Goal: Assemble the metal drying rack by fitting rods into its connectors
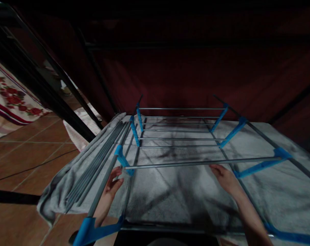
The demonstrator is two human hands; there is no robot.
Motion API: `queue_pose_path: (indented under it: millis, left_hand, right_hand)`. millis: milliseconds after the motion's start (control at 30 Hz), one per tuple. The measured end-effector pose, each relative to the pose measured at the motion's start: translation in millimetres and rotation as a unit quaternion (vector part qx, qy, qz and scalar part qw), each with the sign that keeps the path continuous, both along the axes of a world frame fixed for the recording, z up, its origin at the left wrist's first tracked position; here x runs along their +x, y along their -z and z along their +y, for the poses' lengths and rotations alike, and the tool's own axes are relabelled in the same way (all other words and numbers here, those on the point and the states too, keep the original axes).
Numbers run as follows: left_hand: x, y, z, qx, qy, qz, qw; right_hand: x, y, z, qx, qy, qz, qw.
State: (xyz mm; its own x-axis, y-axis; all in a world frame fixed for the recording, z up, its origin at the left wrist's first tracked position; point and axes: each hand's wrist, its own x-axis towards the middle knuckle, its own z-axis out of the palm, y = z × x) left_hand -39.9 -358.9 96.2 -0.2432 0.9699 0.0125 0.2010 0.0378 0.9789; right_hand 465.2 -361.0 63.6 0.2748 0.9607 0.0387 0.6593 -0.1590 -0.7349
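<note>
Drying rack (180, 138): grey metal rods set in parallel and joined at both ends by bright blue plastic brackets. The side rails are darker grey. It lies over the middle of a grey cloth (170, 194) and runs from the cloth's near edge toward its far edge. The cross rods sit raised above the cloth and cast dark, smeared shadows on it. About six cross rods can be counted, and the farthest lies near the far edge.

Nearest rod (196, 163): it spans from a blue bracket (123, 160) on the left rail to a long blue arm (259, 166) on the right.

Left hand (110, 191): near the cloth's near-left corner, just beside the left rail. The palm faces up and the fingers are loosely spread, gripping nothing. The fingertips are just below the blue bracket; contact can't be confirmed.

Right hand (225, 177): under the right part of the nearest rod, with the back of the hand facing the camera. The fingertips meet the rod, but it can't be seen whether they wrap around it.

Loose rod bundle (98, 164): several grey rods lie side by side along the cloth's left edge, outside the rail.

Surroundings: brown tile floor (24, 153) to the left of the cloth. Floral fabric (11, 99), red on cream, is beyond it. A black bar (42, 85) crosses diagonally at upper left. A dark red backdrop (196, 75) stands behind the far edge. Lighting is dim.
</note>
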Motion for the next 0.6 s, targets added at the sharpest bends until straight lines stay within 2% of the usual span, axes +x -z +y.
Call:
queue_pose_path:
  millis: [33, 100, 133, 167, 233, 333, 467, 600]
  left_hand:
    - [4, -4.7, 7, 0.015, 0.017, 0.006, 1.000]
    - [12, -12.2, 17, 0.036, 0.044, 0.005, 0.998]
    - [16, -14.6, 22, 0.041, 0.052, 0.004, 0.998]
    - [20, -16.2, 26, 0.044, 0.058, 0.005, 0.997]
    - [24, -17.4, 32, 0.048, 0.064, 0.010, 0.997]
    - [26, -17.8, 37, 0.049, 0.079, 0.008, 0.996]
    - [25, -20.9, 40, 0.044, 0.085, -0.036, 0.995]
    - [23, -28.3, 40, 0.019, 0.089, -0.078, 0.993]
  right_hand:
    - [-23, -12.4, -14, -0.020, -0.074, 0.032, 0.997]
    - [-68, -40.1, -37, -0.037, -0.224, 0.089, 0.970]
    - [-88, -54.0, -44, -0.025, -0.276, 0.101, 0.956]
    - [-107, -66.8, -49, 0.012, -0.301, 0.095, 0.949]
    - [-138, -87.1, -48, 0.127, -0.296, 0.043, 0.946]
    - [-172, -100.7, -30, 0.255, -0.288, -0.089, 0.919]
    - [-204, -97.1, 2, 0.278, -0.320, -0.227, 0.877]
    - [-221, -90.4, 21, 0.240, -0.330, -0.300, 0.862]
